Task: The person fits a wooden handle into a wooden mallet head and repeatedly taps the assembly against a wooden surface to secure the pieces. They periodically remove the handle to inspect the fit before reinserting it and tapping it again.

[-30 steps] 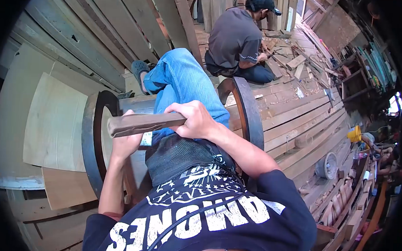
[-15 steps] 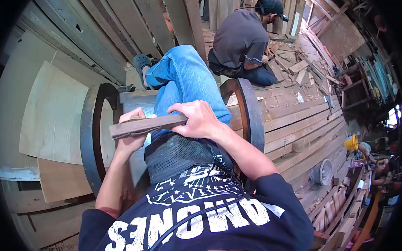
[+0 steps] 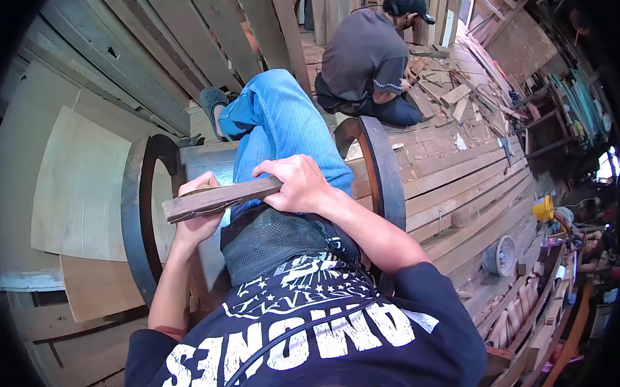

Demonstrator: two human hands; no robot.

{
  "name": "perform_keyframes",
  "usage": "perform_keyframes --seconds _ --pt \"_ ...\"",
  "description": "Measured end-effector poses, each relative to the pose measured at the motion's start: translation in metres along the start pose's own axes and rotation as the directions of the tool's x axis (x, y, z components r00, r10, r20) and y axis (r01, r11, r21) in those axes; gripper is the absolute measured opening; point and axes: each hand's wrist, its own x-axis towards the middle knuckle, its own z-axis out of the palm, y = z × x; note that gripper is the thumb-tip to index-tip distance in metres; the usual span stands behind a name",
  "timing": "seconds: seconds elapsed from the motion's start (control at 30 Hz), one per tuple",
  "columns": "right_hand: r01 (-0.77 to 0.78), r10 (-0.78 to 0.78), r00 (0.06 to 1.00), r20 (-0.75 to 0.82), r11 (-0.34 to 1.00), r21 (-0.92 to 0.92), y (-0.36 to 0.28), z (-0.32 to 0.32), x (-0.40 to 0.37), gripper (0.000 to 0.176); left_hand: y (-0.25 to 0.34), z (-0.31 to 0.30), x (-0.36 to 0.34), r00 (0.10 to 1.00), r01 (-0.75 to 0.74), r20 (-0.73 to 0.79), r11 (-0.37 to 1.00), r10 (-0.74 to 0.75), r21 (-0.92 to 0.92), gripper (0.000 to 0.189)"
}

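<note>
Glare far right, dim around; edges fisheye-bent

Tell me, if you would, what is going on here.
A seated person has a piece of wood before them, the right grip closed on one end. The left grip is near the other end, partly hidden behind it, so its hold is unclear. Beyond, a co-worker sits low beside scattered wood scraps.

"What do we see ahead?"
"We see a co-worker (image 3: 361,61) in a dark cap (image 3: 408,2), low on the floor beside scattered wood scraps (image 3: 456,95)."
"And around us?"
"On our left, a pale plywood sheet (image 3: 78,190) near long boards (image 3: 185,39); on our right, a yellow container (image 3: 543,208) near a whitish pail (image 3: 497,257)."
</note>
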Motion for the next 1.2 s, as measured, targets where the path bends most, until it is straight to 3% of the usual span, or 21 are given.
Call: perform_keyframes --seconds 0.27,0.53,0.67,0.73,0.87,1.03,1.13,1.2 --pt "-0.014 0.014 1.0 0.006 1.0 -0.021 0.0 0.0 0.0 0.025 -0.001 0.001 0.001 0.998 -0.049 -0.043 0.998 0.051 0.043 0.025" --pt "0.019 -0.018 0.999 -0.042 1.0 0.02 0.002 0.001 0.0 0.035 0.004 0.0 -0.001 1.0 -0.025 0.005 1.0 0.025 -0.005 0.027" --pt "0.028 -0.018 0.997 -0.079 0.992 0.126 -0.004 -0.002 0.002 0.038 0.009 0.008 -0.002 0.999 -0.001 0.039 0.984 -0.006 0.18 0.028" --pt "0.025 -0.014 0.998 -0.068 0.987 0.162 -0.007 -0.001 0.001 0.038 0.011 0.011 -0.002 0.991 0.067 0.096 0.961 -0.096 0.269 0.029" --pt "0.107 -0.094 0.993 -0.077 0.977 0.184 -0.01 0.003 0.0 0.037 0.015 0.013 -0.002 0.982 0.03 0.18 0.992 -0.052 0.121 0.027" --pt "0.092 -0.091 0.996 -0.018 0.987 0.13 -0.01 0.006 -0.003 0.036 0.008 0.018 -0.005 0.971 0.001 0.231 0.969 -0.06 0.247 0.027" --pt "0.087 -0.086 0.996 -0.015 0.988 0.129 -0.009 0.006 -0.003 0.037 0.005 0.024 -0.006 0.986 -0.035 0.164 0.982 0.005 0.183 0.024" --pt "0.121 -0.122 0.993 -0.006 0.977 0.176 -0.01 0.005 -0.003 0.04 0.008 0.019 -0.005 0.975 0.039 0.212 0.99 -0.067 0.135 0.028"
